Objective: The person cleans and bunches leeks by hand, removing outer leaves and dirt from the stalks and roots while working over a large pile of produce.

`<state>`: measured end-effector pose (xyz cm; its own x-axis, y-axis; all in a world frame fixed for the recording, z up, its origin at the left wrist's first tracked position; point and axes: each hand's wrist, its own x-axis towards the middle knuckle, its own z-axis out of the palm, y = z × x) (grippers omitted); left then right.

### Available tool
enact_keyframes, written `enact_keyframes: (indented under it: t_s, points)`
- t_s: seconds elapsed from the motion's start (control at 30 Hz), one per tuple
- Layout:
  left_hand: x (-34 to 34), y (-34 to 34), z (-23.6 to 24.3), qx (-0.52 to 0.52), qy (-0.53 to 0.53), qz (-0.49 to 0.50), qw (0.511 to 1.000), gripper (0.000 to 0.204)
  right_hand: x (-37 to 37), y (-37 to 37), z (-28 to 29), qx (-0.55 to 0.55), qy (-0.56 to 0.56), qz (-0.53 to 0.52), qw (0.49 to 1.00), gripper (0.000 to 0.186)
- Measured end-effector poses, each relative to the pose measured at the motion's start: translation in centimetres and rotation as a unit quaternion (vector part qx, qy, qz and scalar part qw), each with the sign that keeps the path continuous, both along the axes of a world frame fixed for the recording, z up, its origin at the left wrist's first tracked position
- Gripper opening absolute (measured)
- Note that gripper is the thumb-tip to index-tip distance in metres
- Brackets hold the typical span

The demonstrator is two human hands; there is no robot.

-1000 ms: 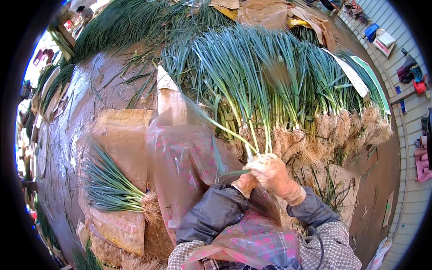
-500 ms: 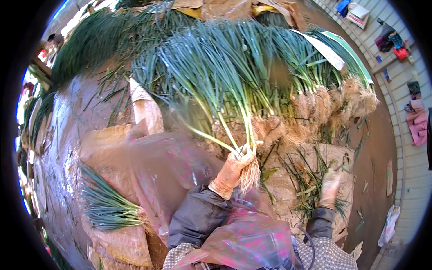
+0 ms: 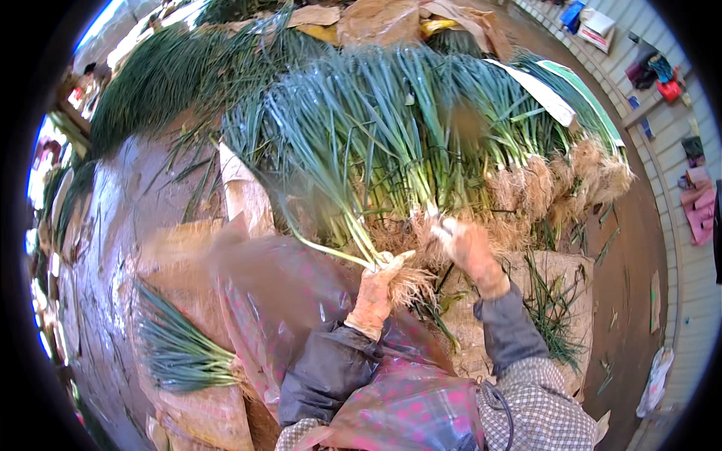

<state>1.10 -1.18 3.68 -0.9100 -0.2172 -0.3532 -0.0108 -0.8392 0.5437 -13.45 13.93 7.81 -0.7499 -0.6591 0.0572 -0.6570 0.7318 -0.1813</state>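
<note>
My left hand [image 3: 374, 295], in a soiled orange-and-white glove, is closed round a few green onions [image 3: 359, 234]. Their pale roots hang out to the right of the fist, and one stalk bends off to the left. My right hand [image 3: 468, 246], gloved alike, reaches to the front edge of a large pile of green onions [image 3: 406, 120]. Its fingers are pinched at the white base of a green onion [image 3: 430, 204] there; part of the grip is hidden. The pile's leaves point away from me and its tangled roots face me.
A small bunch of green onions [image 3: 184, 342] lies on sacking [image 3: 203, 406] at the left. Loose leaves [image 3: 553, 308] are strewn over a sack at the right. A pink-spotted clear plastic sheet [image 3: 278, 293] covers my lap. Wet brown floor [image 3: 120, 255] and a pale panelled wall [image 3: 692, 301] flank me.
My right hand has moved from the loose leaves at the right up and left to the pile's roots. The left hand has shifted slightly left, holding fewer stalks, its roots now turned sideways.
</note>
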Motion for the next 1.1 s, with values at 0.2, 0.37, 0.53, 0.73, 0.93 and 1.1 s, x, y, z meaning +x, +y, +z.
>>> enact_keyframes:
  t_s: [0.2,0.37,0.53,0.73,0.93,1.1]
  points:
    - [0.3,0.4,1.0,-0.067,-0.012,-0.076,0.995,0.005,5.0,0.3,3.0,-0.259,-0.495,-0.101,0.824,0.028]
    - [0.3,1.1,1.6,-0.103,-0.033,-0.045,0.993,0.007,-0.2,-3.5,-1.0,-0.177,-0.323,0.043,0.929,0.026]
    - [0.3,1.0,0.8,-0.12,-0.064,0.052,0.989,0.008,2.3,-3.1,-2.0,-0.197,-0.211,-0.054,0.956,0.022]
    - [0.9,0.3,0.2,-0.519,0.1,0.017,0.849,0.004,6.2,-0.5,-1.5,-0.444,-0.38,-0.251,0.772,0.031]
    - [0.9,1.3,0.9,-0.083,0.022,-0.053,0.995,0.002,0.9,-4.8,-1.7,-0.411,-0.251,0.008,0.876,0.046]
    - [0.8,1.6,0.4,-0.239,-0.009,-0.07,0.968,0.01,-0.4,-6.2,-1.9,-0.39,-0.365,-0.246,0.808,0.031]
